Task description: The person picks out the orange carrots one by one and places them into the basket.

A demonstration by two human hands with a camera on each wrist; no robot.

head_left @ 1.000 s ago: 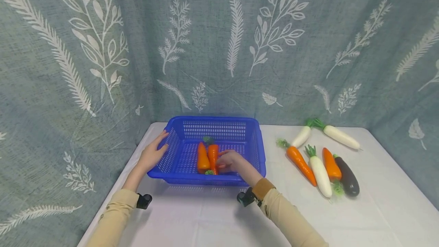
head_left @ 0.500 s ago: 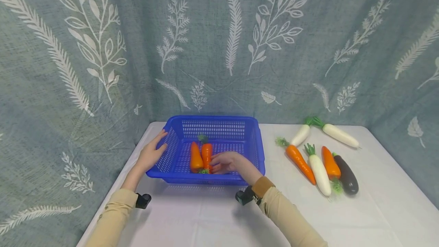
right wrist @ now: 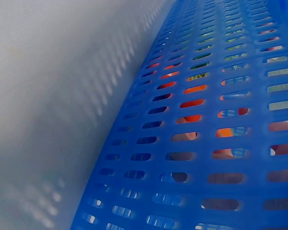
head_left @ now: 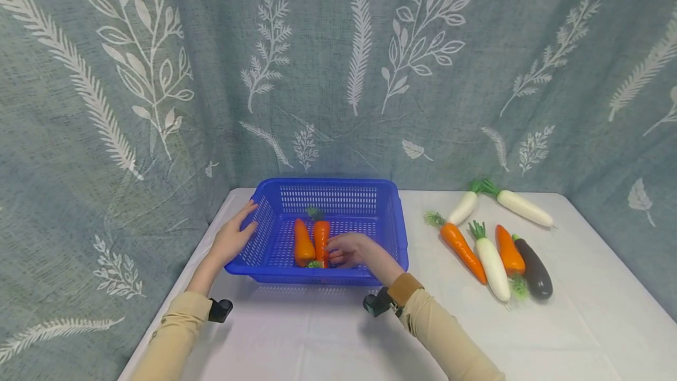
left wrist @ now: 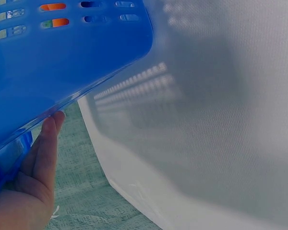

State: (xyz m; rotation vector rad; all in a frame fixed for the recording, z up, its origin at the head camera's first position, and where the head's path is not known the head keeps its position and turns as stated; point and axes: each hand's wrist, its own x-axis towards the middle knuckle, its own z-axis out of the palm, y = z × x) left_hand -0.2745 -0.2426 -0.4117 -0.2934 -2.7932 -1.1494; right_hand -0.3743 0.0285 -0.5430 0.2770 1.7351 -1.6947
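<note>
Two orange carrots lie side by side in a blue plastic basket (head_left: pixel 338 184). The left carrot (head_left: pixel 303 244) is the thicker one, its green tuft towards me. The right carrot (head_left: pixel 321 237) has its tuft at the far end. My right hand (head_left: pixel 353 250) is inside the basket, loosely bent fingers against or very near the right carrot's right side. Through the basket's slots, the right wrist view shows only fragments of it. My left hand (head_left: pixel 233 240) rests at the basket's left rim; in the left wrist view its fingers (left wrist: pixel 48 143) lie straight along the rim's edge.
Right of the basket lie a carrot (head_left: pixel 462 251), a white radish (head_left: pixel 493 269), a shorter carrot (head_left: pixel 510 253) and an eggplant (head_left: pixel 534 269). Two more white radishes, one at the back (head_left: pixel 525 209), lie behind them. A patterned curtain (head_left: pixel 328 75) closes off the back and sides.
Both carrots in the basket have shifted left, with my right hand moving left beside them. Since half a second ago, the right carrot has straightened slightly. My left hand has stayed at the rim.
</note>
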